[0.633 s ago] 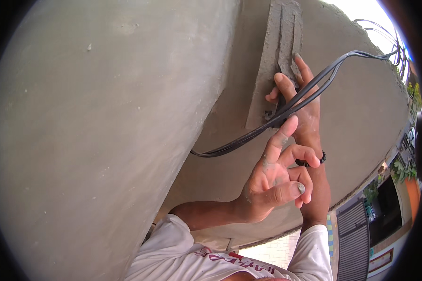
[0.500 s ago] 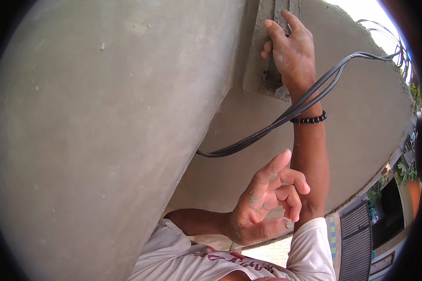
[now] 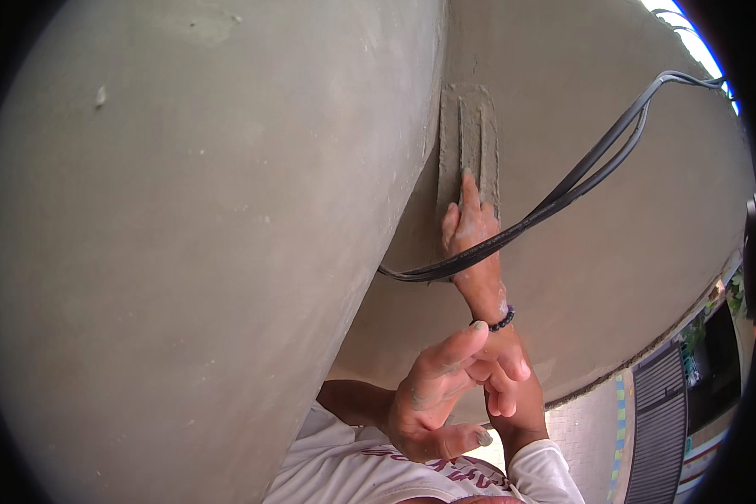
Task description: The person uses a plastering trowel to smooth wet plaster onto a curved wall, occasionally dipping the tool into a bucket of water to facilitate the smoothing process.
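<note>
Your right hand (image 3: 476, 222) is reaching up and gripping the float (image 3: 470, 139), its index finger lying stretched along the ribbed back and its thumb sitting toward the left edge; the hand is hiding the handle. The float is standing nearly upright, its back facing you and carrying wet grey plaster, and it is lying along the right wall (image 3: 613, 286), just beside the corner where the left wall (image 3: 185, 269) is meeting it. How much of its face is touching the wall, you cannot tell from here.

Your left hand (image 3: 433, 391) is hanging lower and nearer, loosely spread: the index finger is pointing up, the thumb is standing well apart, and the other fingers are half curling. Grey smears are showing on its skin. It is partly covering your right forearm, and whether the two are touching is unclear.

Dark cables (image 3: 521, 228) are running from the left wall's edge, passing in front of the right hand near its wrist, and rising to the upper right. A beaded bracelet (image 3: 503, 319) is circling your right wrist. Below, your white shirt (image 3: 353, 479) is showing, and a grey gate (image 3: 658, 420) is standing at the lower right.
</note>
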Demonstrator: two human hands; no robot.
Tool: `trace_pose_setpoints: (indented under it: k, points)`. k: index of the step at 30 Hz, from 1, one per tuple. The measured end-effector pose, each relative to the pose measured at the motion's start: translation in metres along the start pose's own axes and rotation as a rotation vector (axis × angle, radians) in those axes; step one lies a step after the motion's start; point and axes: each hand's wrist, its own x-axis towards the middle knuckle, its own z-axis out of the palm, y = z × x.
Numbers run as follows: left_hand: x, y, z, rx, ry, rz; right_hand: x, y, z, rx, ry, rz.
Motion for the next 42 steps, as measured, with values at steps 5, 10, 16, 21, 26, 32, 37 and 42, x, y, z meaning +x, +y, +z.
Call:
trace_pose_setpoints:
  k: [5,10,16,21,26,32,37,42]
  points:
    - [-0.012,0.009,0.000,0.096,-0.001,-0.077,-0.108,0.029,-0.009,0.105,-0.224,0.223]
    - [-0.021,0.019,-0.004,0.150,0.048,-0.077,-0.059,-0.010,-0.063,0.583,-0.086,0.346]
    - [-0.025,0.023,0.003,0.179,0.040,-0.059,0.090,-0.044,-0.089,0.802,0.033,-0.025]
    - [-0.027,0.021,0.001,0.162,0.022,-0.084,0.172,-0.089,-0.115,0.769,-0.018,0.006]
    - [-0.028,0.016,0.000,0.144,0.049,-0.098,0.130,-0.062,-0.044,0.574,0.004,0.061]
    - [-0.030,0.012,-0.003,0.143,0.004,-0.115,-0.020,-0.004,0.001,0.678,-0.188,0.391]
    - [-0.038,0.007,0.006,0.172,0.027,-0.165,-0.126,0.050,0.021,0.329,-0.005,-0.079]
    - [-0.039,0.013,0.004,0.206,0.070,-0.190,-0.045,-0.002,-0.064,0.744,-0.115,0.222]
